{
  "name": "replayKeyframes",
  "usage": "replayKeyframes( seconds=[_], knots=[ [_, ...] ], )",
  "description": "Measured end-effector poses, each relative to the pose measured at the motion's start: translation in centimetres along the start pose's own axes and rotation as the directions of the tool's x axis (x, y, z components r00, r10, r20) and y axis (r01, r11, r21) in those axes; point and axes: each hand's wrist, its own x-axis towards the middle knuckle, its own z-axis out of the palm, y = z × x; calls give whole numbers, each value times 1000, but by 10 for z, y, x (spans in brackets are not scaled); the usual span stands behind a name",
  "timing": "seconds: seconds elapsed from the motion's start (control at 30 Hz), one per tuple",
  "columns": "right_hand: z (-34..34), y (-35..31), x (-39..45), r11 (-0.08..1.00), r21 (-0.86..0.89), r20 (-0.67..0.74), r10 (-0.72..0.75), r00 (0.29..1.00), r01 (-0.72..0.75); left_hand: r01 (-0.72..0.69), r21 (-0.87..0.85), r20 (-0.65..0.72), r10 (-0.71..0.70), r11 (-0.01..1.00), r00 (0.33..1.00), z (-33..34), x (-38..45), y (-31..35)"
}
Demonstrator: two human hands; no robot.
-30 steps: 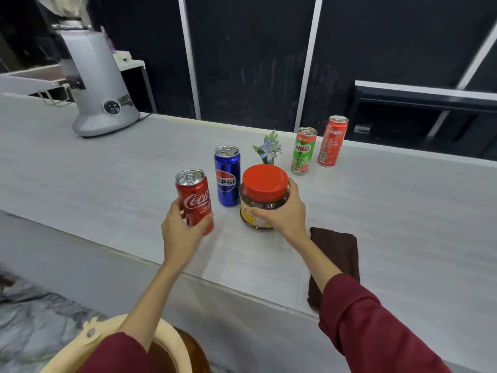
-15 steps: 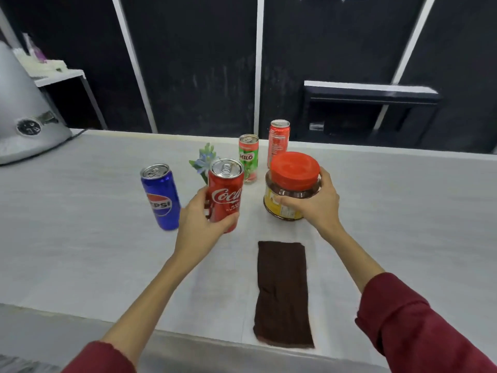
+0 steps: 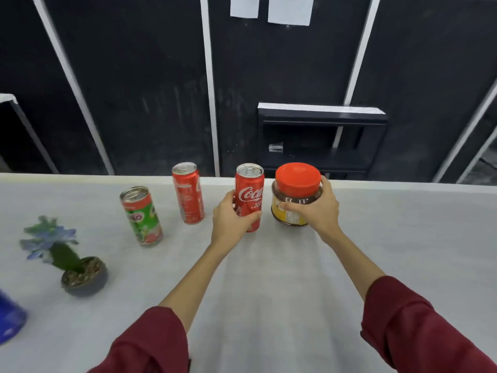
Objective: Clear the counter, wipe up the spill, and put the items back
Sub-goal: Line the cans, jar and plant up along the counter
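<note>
My left hand is wrapped around a red Coca-Cola can, upright near the far edge of the pale counter. Right beside it, my right hand grips a jar with a red lid and a yellow label. Both items are at the counter surface; whether they touch it I cannot tell. A second red can and a green Milo can stand to the left. The brown cloth is out of view.
A small potted plant with blue flowers stands at the left. A blue can is cut off by the left edge. Behind the counter are a dark panelled wall and a black shelf unit.
Both hands have carried the Coca-Cola can and the jar away from me to the far side of the counter, to the right of the other red can. The view shifted; the cloth dropped out of sight.
</note>
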Motion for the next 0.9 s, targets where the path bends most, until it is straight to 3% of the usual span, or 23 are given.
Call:
replayKeyframes(
  seconds=[0.4, 0.67, 0.9],
  knots=[
    [2, 53, 108, 999, 25, 27, 36, 999, -37, 122, 46, -44, -120, 991, 992, 66, 103, -16],
    [-3, 68, 121, 1000, -1, 91, 27, 996, -27, 90, 48, -46, -88, 995, 995, 74, 121, -25],
    [-5, 65, 113, 1000, -8, 163, -7, 987, 8, 142, 14, -6, -142, 990, 990, 68, 110, -20]
  ],
)
